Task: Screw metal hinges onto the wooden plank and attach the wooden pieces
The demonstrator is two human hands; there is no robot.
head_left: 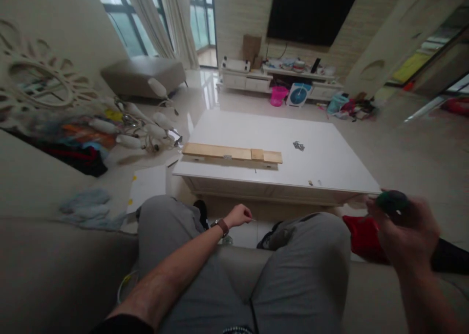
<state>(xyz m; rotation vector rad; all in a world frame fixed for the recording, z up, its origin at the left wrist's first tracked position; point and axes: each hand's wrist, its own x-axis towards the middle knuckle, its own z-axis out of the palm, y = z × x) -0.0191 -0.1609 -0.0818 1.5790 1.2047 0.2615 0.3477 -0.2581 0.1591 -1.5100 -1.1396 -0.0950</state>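
Before the white coffee table [330,153], the left hand [238,215] pinched a pin-like piece [253,220]; the right hand [408,231], by the table's near-right corner, clasped a blurred green-black tool [394,202]. A wooden strip [220,151] lay near-left on the table.

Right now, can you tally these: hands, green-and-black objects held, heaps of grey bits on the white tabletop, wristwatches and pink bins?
Hands: 2 (left hand, right hand)
Green-and-black object: 1
Heap of grey bits: 1
Wristwatch: 1
Pink bin: 1
Total: 6
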